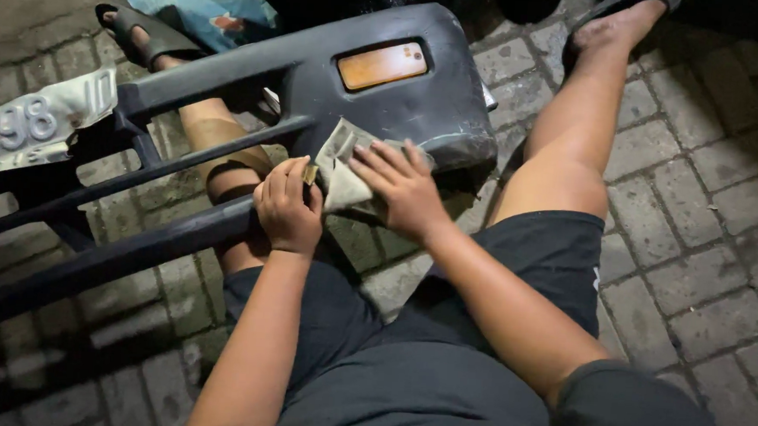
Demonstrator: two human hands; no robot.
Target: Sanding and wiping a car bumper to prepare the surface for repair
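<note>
Your left hand point(288, 208) fisted on a sandpaper sheet point(346, 172), your right hand point(402, 188) flat upon it, dark car bumper point(419, 103), orange lamp point(382, 64), brick floor point(697, 256).

Outdoor paved yard used for car bodywork.
Grey brick paving point(705, 256) underfoot; a detached dark bumper point(402, 110) and bent number plate point(29, 125) lie there.

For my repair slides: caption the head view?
Both hands press a worn sanding sheet against a grey car bumper.
</note>
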